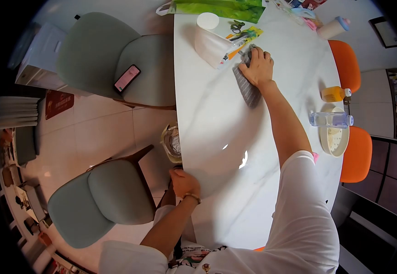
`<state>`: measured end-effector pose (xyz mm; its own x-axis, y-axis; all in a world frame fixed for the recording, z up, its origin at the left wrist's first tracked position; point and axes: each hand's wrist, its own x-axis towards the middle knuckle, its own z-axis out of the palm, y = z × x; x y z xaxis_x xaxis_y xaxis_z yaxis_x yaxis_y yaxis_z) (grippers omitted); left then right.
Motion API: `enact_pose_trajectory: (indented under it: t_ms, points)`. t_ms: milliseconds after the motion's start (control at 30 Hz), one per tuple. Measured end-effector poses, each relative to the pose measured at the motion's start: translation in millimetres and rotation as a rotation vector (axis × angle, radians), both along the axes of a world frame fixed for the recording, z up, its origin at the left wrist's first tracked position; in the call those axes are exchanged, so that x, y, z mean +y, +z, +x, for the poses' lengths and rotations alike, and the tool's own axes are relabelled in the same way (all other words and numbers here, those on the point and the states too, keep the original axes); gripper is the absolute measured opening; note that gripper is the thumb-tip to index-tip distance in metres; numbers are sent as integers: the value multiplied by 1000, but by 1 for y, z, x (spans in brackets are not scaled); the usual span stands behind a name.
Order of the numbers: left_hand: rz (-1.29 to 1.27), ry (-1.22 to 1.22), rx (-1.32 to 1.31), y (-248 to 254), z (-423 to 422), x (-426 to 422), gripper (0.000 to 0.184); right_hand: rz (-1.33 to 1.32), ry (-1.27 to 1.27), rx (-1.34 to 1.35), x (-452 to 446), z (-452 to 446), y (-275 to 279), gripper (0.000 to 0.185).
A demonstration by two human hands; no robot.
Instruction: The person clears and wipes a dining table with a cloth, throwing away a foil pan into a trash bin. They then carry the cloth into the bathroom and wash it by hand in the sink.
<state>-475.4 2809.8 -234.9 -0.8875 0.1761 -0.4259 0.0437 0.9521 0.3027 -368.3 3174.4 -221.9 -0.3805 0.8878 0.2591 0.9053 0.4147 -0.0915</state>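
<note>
My right hand [258, 68] presses a grey striped cloth [248, 91] onto the white marbled table [216, 132], fingers curled over its upper end. Just left of that hand stand a white paper-roll-like cylinder [207, 41] and a yellow-and-white packet [244, 39]. My left hand [185, 183], with a bracelet at the wrist, is low by the table's left edge. Its fingers are closed and partly hidden, and what they hold, if anything, cannot be made out.
A green bag [221, 9] lies at the far end. On the right are an orange-juice bottle [335, 94], a clear bottle [330, 119] and a cream basket [340, 145]. Grey chairs [120, 192] and a lined bin [172, 142] stand left; a phone [127, 78] rests on one seat.
</note>
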Motion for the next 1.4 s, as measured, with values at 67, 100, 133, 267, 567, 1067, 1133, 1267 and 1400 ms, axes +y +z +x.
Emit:
enact_pose_trajectory:
  t_ms: [67,100,133,267,567,1067,1133,1267,1400]
  points:
    - [-36,9,-19,-1,0,1,29,16,-36,-9,-3,-4,0,61]
    - [-33,5,-21,-1,0,2,29,19,-40,-11,-8,-3,2,61]
    - [-45,14,-35,0,0,3,30,-24,-24,3,-17,-1,6,58]
    - [29,36,133,-17,5,-2,29,-14,1,29,-45,7,4,52]
    - [-47,-11,-32,-7,0,-2,31,173,7,62,-12,-1,-12,58]
    - [56,35,46,6,3,5,30,-89,22,74,-108,34,-4,80]
    - [33,19,-1,1,3,0,29,-125,-101,28,-102,58,-8,86]
    - [-8,-17,-38,0,0,-1,30,-119,-248,41,-16,65,-18,77]
    - [-47,10,-52,0,4,0,31,-88,-91,52,-2,32,-33,66]
